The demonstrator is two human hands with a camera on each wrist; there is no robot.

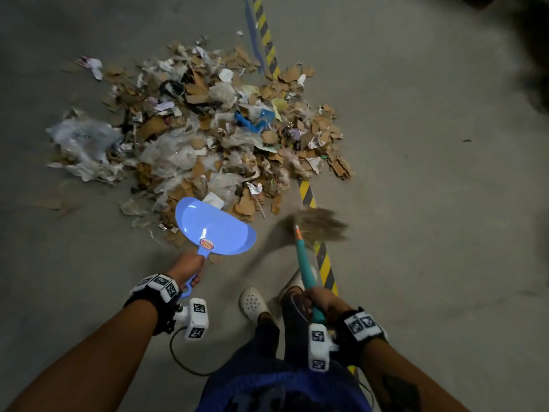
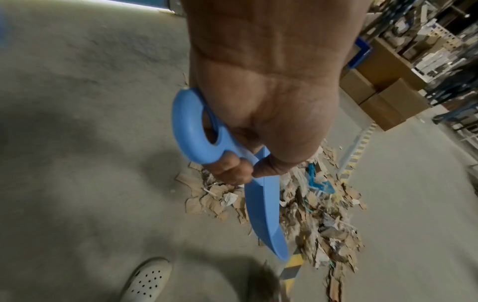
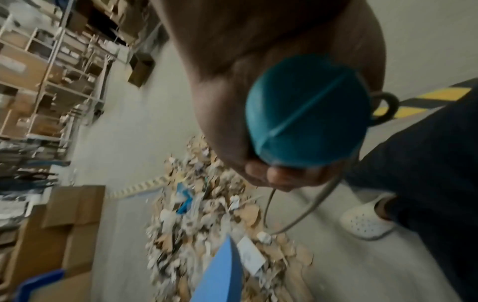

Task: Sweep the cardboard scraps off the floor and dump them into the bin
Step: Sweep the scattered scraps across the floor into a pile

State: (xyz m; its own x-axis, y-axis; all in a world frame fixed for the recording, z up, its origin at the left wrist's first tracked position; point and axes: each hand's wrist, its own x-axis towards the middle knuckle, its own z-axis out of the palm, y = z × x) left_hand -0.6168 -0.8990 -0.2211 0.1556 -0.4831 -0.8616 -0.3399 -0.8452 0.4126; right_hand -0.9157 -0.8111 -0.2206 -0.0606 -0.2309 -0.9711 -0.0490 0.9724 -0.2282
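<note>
A wide pile of cardboard scraps (image 1: 208,138) mixed with plastic film and paper lies on the grey floor. My left hand (image 1: 190,267) grips the handle of a light blue dustpan (image 1: 215,227), held at the pile's near edge; the pan holds nothing. The same dustpan (image 2: 264,208) shows edge-on under my left hand (image 2: 238,169). My right hand (image 1: 319,301) grips the teal handle of a broom (image 1: 304,263), whose blurred bristles (image 1: 319,226) sit just right of the pan. In the right wrist view my right hand (image 3: 274,173) wraps the broom's handle end (image 3: 308,110). No bin shows.
A yellow and black floor stripe (image 1: 323,263) runs under the pile and past my white clogs (image 1: 252,303). Stacked cardboard boxes (image 2: 383,98) and metal shelving (image 3: 51,71) stand beyond the pile. A dark shape fills the far right corner (image 1: 534,55).
</note>
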